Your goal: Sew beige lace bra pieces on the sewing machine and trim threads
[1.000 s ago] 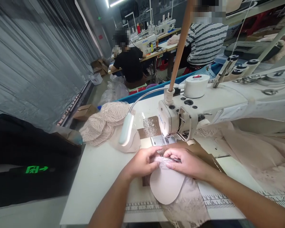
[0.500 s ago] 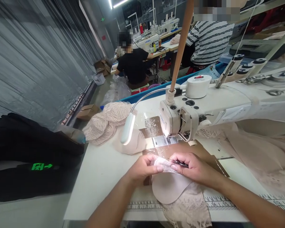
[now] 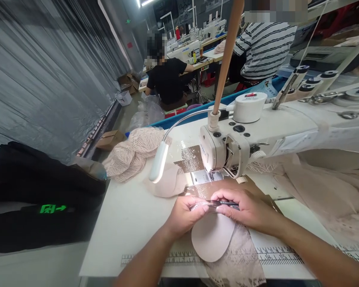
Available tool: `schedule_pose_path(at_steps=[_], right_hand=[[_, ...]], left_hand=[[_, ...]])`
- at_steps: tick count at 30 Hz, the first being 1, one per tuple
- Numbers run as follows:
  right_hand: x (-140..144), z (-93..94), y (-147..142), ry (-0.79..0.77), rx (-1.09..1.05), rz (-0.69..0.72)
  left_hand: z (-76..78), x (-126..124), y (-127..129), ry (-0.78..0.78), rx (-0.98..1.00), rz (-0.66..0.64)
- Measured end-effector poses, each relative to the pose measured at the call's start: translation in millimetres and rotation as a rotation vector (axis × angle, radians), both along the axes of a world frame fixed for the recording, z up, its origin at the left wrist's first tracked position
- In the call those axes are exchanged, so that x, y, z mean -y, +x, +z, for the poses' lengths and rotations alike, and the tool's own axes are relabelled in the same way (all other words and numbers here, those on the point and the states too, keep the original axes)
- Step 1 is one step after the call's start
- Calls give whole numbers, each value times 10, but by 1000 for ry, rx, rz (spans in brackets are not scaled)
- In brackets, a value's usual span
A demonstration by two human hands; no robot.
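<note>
My left hand (image 3: 188, 213) is closed on the upper edge of a pale pink lace-trimmed cup piece (image 3: 213, 238), thumb on the near side. The smooth, rounded cup hangs below my fingers, and a strip of beige lace (image 3: 236, 257) trails from it over the table's front edge. In my closed right hand (image 3: 242, 205) are dark, slim thread snips (image 3: 224, 204), pointing left. Their tips meet the cloth edge beside my left thumb; the exact contact is hidden by the fingers. Both hands are just in front of the sewing machine's needle area (image 3: 214, 175).
The white sewing machine (image 3: 215, 149) stands behind my hands, with a lamp (image 3: 159, 163) on a bent neck at its left. Lace cups (image 3: 128, 155) are piled at the table's left. Beige fabric (image 3: 326, 187) lies at right. Two people sit farther back, near other machines.
My hands have come closer together. The snips have shifted left onto the cloth edge, and the lace edge between my fingers has turned mostly out of sight. The cup hangs slightly lower.
</note>
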State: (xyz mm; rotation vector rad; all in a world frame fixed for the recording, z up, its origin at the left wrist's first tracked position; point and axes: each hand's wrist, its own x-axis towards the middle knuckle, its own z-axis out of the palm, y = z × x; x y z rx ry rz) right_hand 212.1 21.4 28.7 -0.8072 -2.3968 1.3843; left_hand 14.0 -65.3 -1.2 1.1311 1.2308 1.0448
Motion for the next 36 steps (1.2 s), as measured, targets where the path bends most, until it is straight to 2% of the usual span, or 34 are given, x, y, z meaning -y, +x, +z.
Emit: schedule_pose_path(at_steps=[5, 10, 17, 19, 22, 24, 27, 28, 30, 32, 36], right_hand=[[90, 52, -73, -35, 3, 4], [118, 27, -95, -76, -43, -11], [98, -74, -101, -91, -95, -129], [78, -110, -68, -89, -134, -202], [76, -172, -4, -8, -157, -294], [110, -226, 9, 168, -148, -239], [202, -299, -46, 488, -84, 64], [230, -312, -71, 561, -40, 176], [256, -316, -88, 633, 68, 327], [228, -296, -33, 631, 178, 357], [72, -239, 218, 534, 314, 194]], left_hand=[[22, -8, 27, 72, -49, -76], [70, -8, 43, 43, -21, -91], [69, -3, 67, 46, -70, -109], [139, 29, 40, 68, -220, -121], [318, 53, -82, 161, -649, -50], [429, -7, -215, 248, -840, 48], [477, -242, -455, 312, -913, 181], [455, -338, -534, 281, -930, 199], [371, -505, -669, 122, -915, 183], [267, -595, -756, -8, -860, 155], [119, -533, -772, -72, -717, 60]])
